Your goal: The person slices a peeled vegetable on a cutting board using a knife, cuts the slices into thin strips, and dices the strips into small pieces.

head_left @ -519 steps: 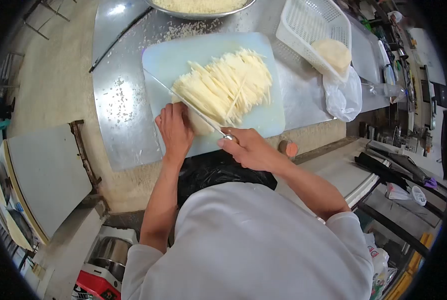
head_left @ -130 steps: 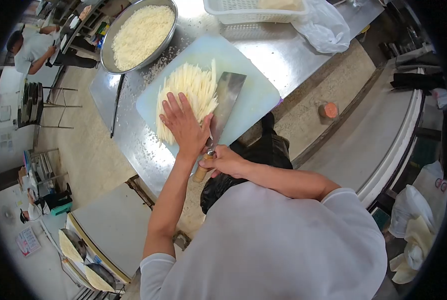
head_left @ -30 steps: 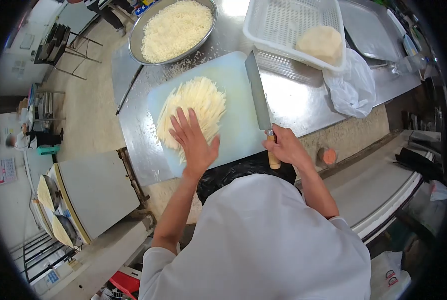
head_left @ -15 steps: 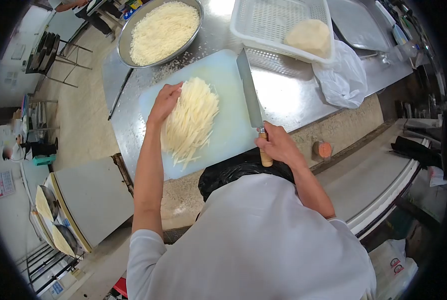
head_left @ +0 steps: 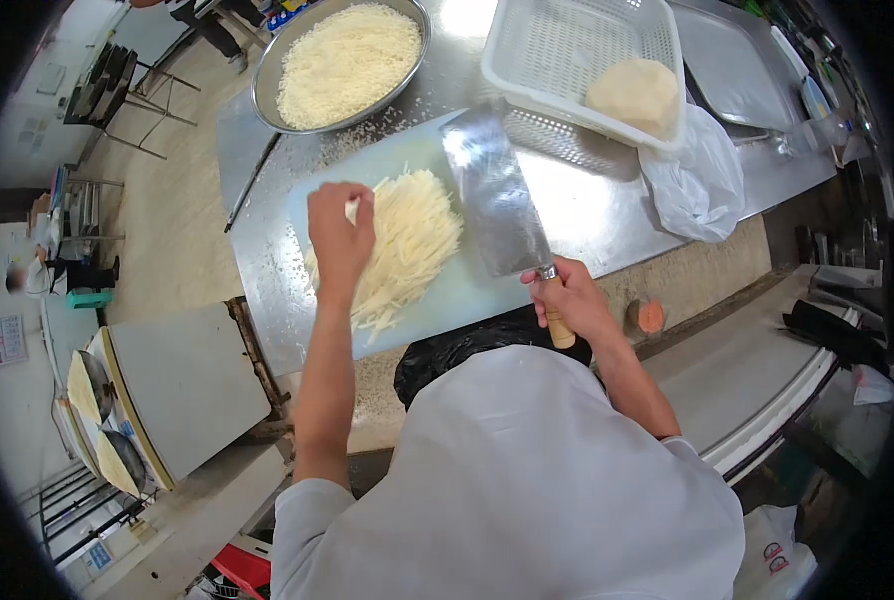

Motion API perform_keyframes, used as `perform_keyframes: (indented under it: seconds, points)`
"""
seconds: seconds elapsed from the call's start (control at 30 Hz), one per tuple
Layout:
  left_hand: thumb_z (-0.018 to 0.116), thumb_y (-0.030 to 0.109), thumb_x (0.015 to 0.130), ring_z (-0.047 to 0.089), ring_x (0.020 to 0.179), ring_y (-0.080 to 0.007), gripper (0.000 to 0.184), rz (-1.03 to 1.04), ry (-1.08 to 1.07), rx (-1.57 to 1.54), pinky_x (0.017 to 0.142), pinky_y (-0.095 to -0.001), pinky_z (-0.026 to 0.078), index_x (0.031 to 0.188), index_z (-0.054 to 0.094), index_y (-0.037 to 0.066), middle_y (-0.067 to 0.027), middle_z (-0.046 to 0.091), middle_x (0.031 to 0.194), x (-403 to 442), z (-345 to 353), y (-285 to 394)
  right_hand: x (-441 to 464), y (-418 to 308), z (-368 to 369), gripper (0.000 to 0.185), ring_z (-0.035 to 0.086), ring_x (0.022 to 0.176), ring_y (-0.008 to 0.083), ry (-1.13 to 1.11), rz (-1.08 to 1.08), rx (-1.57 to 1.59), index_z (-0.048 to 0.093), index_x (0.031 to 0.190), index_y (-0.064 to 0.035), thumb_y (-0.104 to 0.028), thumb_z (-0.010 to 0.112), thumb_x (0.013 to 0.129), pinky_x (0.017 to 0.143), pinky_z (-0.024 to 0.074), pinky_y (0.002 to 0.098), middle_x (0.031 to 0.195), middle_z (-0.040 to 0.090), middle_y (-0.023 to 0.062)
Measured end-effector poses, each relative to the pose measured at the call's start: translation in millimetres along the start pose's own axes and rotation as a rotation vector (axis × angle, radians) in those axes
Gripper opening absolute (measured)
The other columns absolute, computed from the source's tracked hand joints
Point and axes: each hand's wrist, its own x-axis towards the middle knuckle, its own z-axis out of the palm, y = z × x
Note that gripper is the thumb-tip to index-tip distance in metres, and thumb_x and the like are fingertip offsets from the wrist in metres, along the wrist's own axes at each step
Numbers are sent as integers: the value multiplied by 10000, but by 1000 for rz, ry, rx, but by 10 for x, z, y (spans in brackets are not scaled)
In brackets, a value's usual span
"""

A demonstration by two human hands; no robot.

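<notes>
My right hand (head_left: 572, 302) grips the wooden handle of a cleaver (head_left: 497, 195). Its broad, wet-looking blade is turned face up over the right side of the pale cutting board (head_left: 447, 300), tip pointing away from me. A heap of pale vegetable shreds (head_left: 412, 235) lies spread on the board's middle. At the heap's left side is my left hand (head_left: 342, 235), its fingers curled in and the thumb near them. A whitish patch shows in the gap between thumb and fingers; whether it is held I cannot make out.
A metal bowl (head_left: 422, 70) full of fine pale shreds stands at the back left. A white plastic basket (head_left: 527, 60) holds a large pale round lump (head_left: 635, 98). Beside it are a plastic bag (head_left: 697, 180) and a metal tray (head_left: 737, 70). A thin dark rod (head_left: 252, 180) lies left.
The cleaver's blade has turned from nearly edge-on to broad face up. My left hand has curled and shifted over the heap's left side. The whole view has shifted slightly.
</notes>
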Motion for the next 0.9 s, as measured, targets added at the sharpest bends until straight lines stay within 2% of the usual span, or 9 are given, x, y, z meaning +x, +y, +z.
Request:
perform_keyframes:
  seconds: [0.23, 0.33, 0.37, 0.47, 0.5, 0.6, 0.7, 0.8, 0.9]
  points:
    - [794, 181, 916, 607, 854, -240, 178, -256, -38, -36, 793, -383, 502, 1005, 732, 40, -99, 655, 882, -197, 171, 529, 115, 17, 211, 216, 582, 581, 123, -209, 47, 53, 649, 1116, 22, -99, 655, 936, 557, 539, 307, 746, 608, 38]
    - [798, 204, 925, 608, 844, -235, 202, -550, -147, -213, 785, -383, 507, 1017, 736, 35, -103, 661, 884, -192, 192, 441, 67, 14, 322, 219, 575, 582, 116, -189, 5, 0, 652, 1110, 28, -103, 657, 934, 560, 529, 316, 722, 602, 40]
    - [777, 157, 903, 604, 928, -324, 103, -529, -120, -145, 850, -450, 483, 955, 729, 83, -118, 655, 948, -236, 147, 429, 21, -9, 360, 222, 572, 580, 118, -151, -28, -50, 651, 1104, 36, -102, 657, 931, 556, 520, 331, 700, 592, 50]
    - [769, 105, 868, 590, 977, -337, 102, -205, -180, 169, 873, -448, 477, 957, 725, 81, -123, 638, 992, -353, -74, 379, 20, -97, 322, 210, 597, 559, 202, 16, -198, -430, 626, 1028, 63, -114, 650, 919, 561, 497, 409, 637, 570, 119]
    - [795, 84, 824, 572, 993, -342, 177, -159, -164, 131, 872, -443, 468, 975, 704, 62, -122, 613, 1009, -402, -91, 373, 45, -115, 285, 212, 611, 549, 243, 79, -266, -594, 613, 994, 72, -121, 647, 914, 566, 490, 440, 616, 564, 149]
    - [781, 69, 828, 557, 1010, -358, 197, -103, -129, 78, 896, -459, 454, 1004, 692, 53, -138, 605, 1020, -561, -89, 480, 205, -43, 171, 244, 627, 598, 412, 140, -346, -845, 558, 901, 74, -155, 641, 906, 604, 471, 506, 623, 558, 237]
    - [771, 59, 825, 545, 1008, -367, 209, -64, -166, 152, 907, -472, 444, 1017, 688, 50, -147, 593, 1024, -660, -29, 421, 238, -14, 127, 279, 602, 653, 499, 113, -314, -882, 524, 847, 53, -187, 651, 909, 620, 477, 521, 647, 598, 264]
    - [763, 66, 812, 563, 1031, -359, 213, -112, -175, 95, 914, -471, 446, 1018, 710, 79, -138, 614, 1063, -631, -89, 380, 212, -6, 111, 311, 607, 602, 453, 115, -326, -855, 541, 871, 66, -208, 681, 920, 625, 478, 520, 635, 574, 235]
    - [731, 79, 854, 568, 1059, -375, 189, -1, -57, 71, 942, -478, 451, 1041, 720, 57, -161, 628, 1092, -347, -31, 206, 266, 164, 53, 373, 606, 524, 322, 101, -263, -626, 569, 960, 68, -279, 706, 959, 559, 490, 455, 627, 577, 168]
